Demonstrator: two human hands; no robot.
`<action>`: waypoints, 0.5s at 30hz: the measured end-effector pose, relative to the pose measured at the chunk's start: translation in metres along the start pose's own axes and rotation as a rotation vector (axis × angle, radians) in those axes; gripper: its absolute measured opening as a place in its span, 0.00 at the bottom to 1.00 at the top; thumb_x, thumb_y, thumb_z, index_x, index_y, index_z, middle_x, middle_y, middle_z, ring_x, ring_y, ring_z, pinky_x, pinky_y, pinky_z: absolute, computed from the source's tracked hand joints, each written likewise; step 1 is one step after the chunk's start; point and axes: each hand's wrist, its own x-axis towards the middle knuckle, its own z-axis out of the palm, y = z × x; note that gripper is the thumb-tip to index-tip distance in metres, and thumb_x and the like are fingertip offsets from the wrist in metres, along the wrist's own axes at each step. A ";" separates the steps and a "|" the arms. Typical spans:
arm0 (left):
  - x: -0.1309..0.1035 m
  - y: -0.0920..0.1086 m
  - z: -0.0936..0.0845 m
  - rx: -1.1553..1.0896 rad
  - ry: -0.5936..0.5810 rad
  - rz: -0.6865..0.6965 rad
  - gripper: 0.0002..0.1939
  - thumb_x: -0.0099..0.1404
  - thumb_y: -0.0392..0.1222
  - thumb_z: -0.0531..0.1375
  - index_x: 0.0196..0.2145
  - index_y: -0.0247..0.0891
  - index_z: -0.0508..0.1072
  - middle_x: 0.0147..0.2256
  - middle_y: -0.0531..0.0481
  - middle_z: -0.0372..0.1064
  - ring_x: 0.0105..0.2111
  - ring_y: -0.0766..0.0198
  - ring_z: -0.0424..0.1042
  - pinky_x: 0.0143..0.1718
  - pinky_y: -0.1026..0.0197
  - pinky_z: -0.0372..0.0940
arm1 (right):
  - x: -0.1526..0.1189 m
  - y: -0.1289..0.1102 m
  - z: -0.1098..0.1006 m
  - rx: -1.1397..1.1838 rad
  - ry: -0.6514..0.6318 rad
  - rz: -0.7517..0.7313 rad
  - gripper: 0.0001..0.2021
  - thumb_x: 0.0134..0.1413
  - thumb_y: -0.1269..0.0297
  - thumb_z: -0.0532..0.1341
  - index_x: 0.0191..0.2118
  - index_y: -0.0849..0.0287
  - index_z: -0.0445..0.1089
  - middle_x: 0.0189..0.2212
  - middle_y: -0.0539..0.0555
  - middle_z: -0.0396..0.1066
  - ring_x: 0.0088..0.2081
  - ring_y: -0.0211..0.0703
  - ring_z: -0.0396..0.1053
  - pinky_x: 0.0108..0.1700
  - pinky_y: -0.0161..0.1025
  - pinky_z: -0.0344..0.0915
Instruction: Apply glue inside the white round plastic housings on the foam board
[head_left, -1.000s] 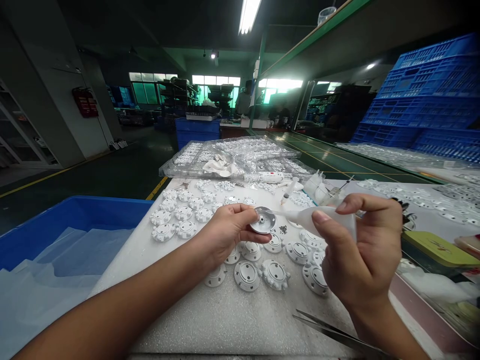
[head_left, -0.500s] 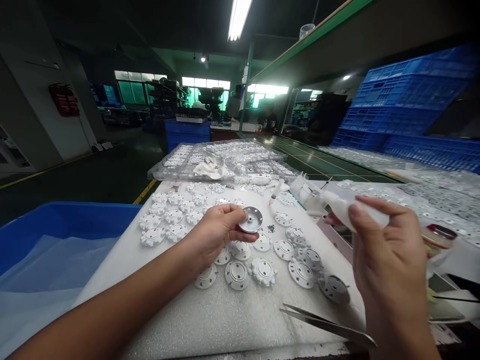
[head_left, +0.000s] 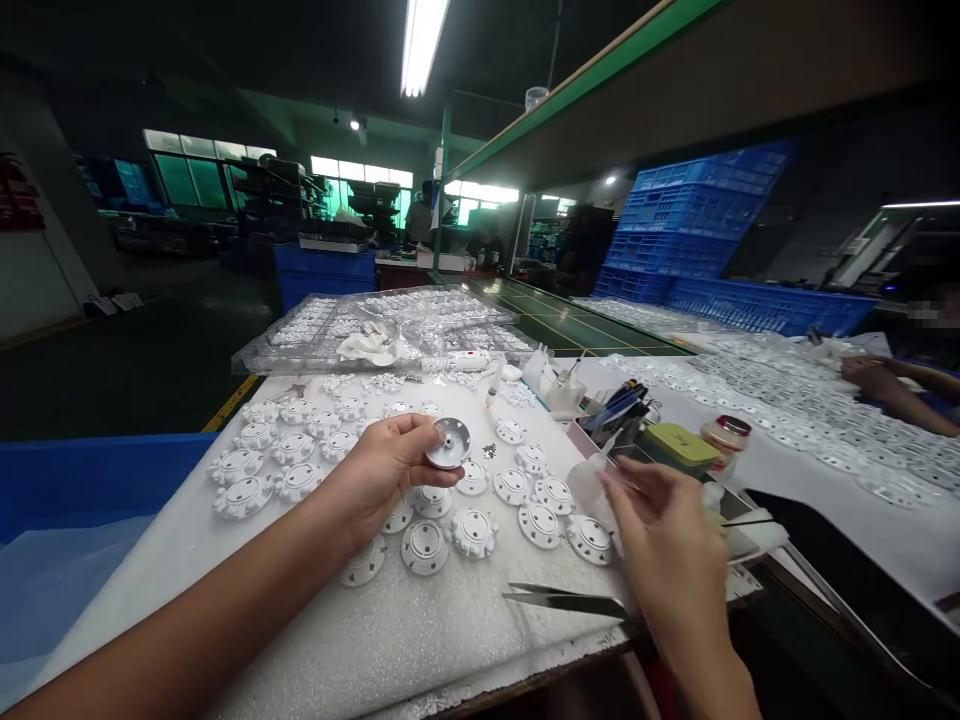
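Note:
A shallow round metal cup (head_left: 449, 443) with small holes around its centre post is pinched between the thumb and fingers of my left hand (head_left: 397, 460). At the board's right edge, my right hand (head_left: 664, 525) has its fingers around a translucent white bottle (head_left: 591, 487), partly hidden and blurred. Metal tweezers (head_left: 566, 600) lie on the white foam board (head_left: 360, 650) near its front edge. Several white round parts (head_left: 474, 532) with notched rims stand around my left hand. A small pile of dark bits (head_left: 489, 452) sits just right of the cup.
Clear trays (head_left: 390, 310) of white parts lie behind the board. A blue bin (head_left: 97, 480) is at left. At right are a pen box (head_left: 615, 410), a red-lidded jar (head_left: 726, 440), a dark phone-like slab (head_left: 847, 570) and another person's hand (head_left: 877, 380).
The view has turned to the right. My right hand has lowered with the bottle, which now points upward beside the board. My left hand still holds the metal cup.

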 end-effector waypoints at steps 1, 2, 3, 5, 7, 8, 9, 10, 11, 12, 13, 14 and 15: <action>-0.001 0.000 0.001 0.007 -0.004 0.001 0.04 0.60 0.33 0.59 0.28 0.33 0.66 0.31 0.49 0.66 0.28 0.65 0.75 0.26 0.70 0.72 | -0.003 -0.003 -0.008 -0.031 0.148 0.008 0.25 0.50 0.44 0.59 0.45 0.59 0.62 0.40 0.59 0.68 0.39 0.52 0.69 0.45 0.51 0.65; -0.002 0.000 0.001 0.013 -0.007 0.003 0.04 0.60 0.33 0.59 0.28 0.33 0.66 0.31 0.49 0.66 0.28 0.65 0.75 0.26 0.70 0.71 | -0.004 -0.004 -0.016 -0.057 0.289 0.047 0.26 0.49 0.44 0.60 0.47 0.59 0.62 0.40 0.59 0.67 0.38 0.51 0.68 0.46 0.52 0.64; -0.003 0.000 0.002 0.020 -0.011 0.002 0.05 0.60 0.33 0.59 0.28 0.33 0.66 0.30 0.50 0.66 0.28 0.65 0.75 0.26 0.71 0.71 | -0.004 -0.003 -0.025 -0.080 0.397 0.106 0.28 0.48 0.43 0.61 0.49 0.60 0.63 0.39 0.59 0.66 0.37 0.51 0.66 0.46 0.52 0.63; -0.005 -0.001 0.003 0.030 -0.008 -0.008 0.05 0.60 0.33 0.59 0.28 0.33 0.65 0.29 0.50 0.65 0.28 0.65 0.75 0.25 0.71 0.71 | -0.001 0.009 -0.041 -0.131 0.448 0.191 0.32 0.45 0.42 0.62 0.50 0.61 0.64 0.38 0.59 0.64 0.36 0.52 0.64 0.46 0.54 0.62; -0.007 -0.001 0.005 0.037 -0.003 -0.024 0.04 0.60 0.32 0.59 0.28 0.33 0.66 0.29 0.50 0.66 0.28 0.65 0.75 0.24 0.71 0.70 | 0.007 0.028 -0.054 -0.251 0.337 0.184 0.28 0.47 0.40 0.59 0.44 0.61 0.67 0.36 0.60 0.65 0.37 0.54 0.62 0.45 0.56 0.61; -0.007 -0.001 0.006 0.037 -0.001 -0.033 0.04 0.60 0.32 0.58 0.29 0.33 0.66 0.30 0.49 0.66 0.27 0.64 0.75 0.24 0.71 0.70 | 0.011 0.038 -0.059 -0.323 0.255 0.169 0.26 0.49 0.40 0.56 0.39 0.61 0.69 0.33 0.59 0.65 0.37 0.55 0.62 0.44 0.56 0.61; -0.007 -0.001 0.007 0.036 -0.001 -0.040 0.04 0.60 0.31 0.58 0.29 0.33 0.66 0.30 0.49 0.66 0.27 0.64 0.75 0.24 0.70 0.70 | 0.014 0.046 -0.063 -0.378 0.206 0.151 0.25 0.50 0.40 0.55 0.35 0.60 0.70 0.30 0.59 0.65 0.37 0.55 0.62 0.42 0.54 0.61; -0.007 -0.002 0.008 0.033 -0.002 -0.046 0.04 0.60 0.31 0.58 0.28 0.33 0.66 0.29 0.49 0.67 0.26 0.64 0.75 0.24 0.70 0.70 | 0.017 0.051 -0.066 -0.416 0.187 0.119 0.24 0.51 0.41 0.53 0.32 0.59 0.70 0.28 0.58 0.65 0.36 0.56 0.63 0.40 0.53 0.61; -0.006 -0.002 0.008 0.030 -0.005 -0.050 0.04 0.60 0.31 0.59 0.28 0.33 0.66 0.29 0.49 0.67 0.26 0.63 0.76 0.24 0.70 0.70 | 0.019 0.053 -0.068 -0.437 0.211 0.073 0.23 0.52 0.42 0.53 0.31 0.59 0.70 0.26 0.58 0.65 0.36 0.55 0.63 0.38 0.51 0.61; -0.006 -0.002 0.008 0.026 -0.006 -0.051 0.04 0.60 0.31 0.59 0.28 0.33 0.66 0.29 0.49 0.66 0.26 0.63 0.76 0.24 0.70 0.70 | 0.021 0.052 -0.070 -0.448 0.274 0.006 0.23 0.53 0.43 0.53 0.31 0.60 0.70 0.26 0.58 0.66 0.35 0.54 0.64 0.37 0.48 0.61; -0.006 -0.003 0.008 0.020 -0.008 -0.053 0.05 0.60 0.31 0.59 0.27 0.33 0.66 0.29 0.49 0.66 0.27 0.63 0.76 0.25 0.70 0.70 | 0.022 0.049 -0.071 -0.450 0.351 -0.083 0.22 0.54 0.44 0.53 0.32 0.61 0.70 0.26 0.58 0.66 0.35 0.53 0.65 0.37 0.47 0.61; -0.005 -0.003 0.008 0.015 -0.013 -0.053 0.05 0.60 0.31 0.59 0.27 0.33 0.65 0.28 0.49 0.66 0.27 0.63 0.76 0.26 0.70 0.71 | 0.024 0.043 -0.072 -0.435 0.418 -0.172 0.20 0.55 0.46 0.54 0.32 0.61 0.70 0.28 0.58 0.67 0.35 0.53 0.65 0.37 0.46 0.61; -0.005 -0.003 0.007 0.010 -0.017 -0.056 0.06 0.59 0.31 0.59 0.26 0.33 0.65 0.28 0.50 0.66 0.27 0.63 0.76 0.27 0.70 0.71 | 0.025 0.035 -0.072 -0.395 0.462 -0.244 0.18 0.55 0.49 0.56 0.33 0.62 0.70 0.29 0.58 0.68 0.36 0.52 0.65 0.39 0.46 0.60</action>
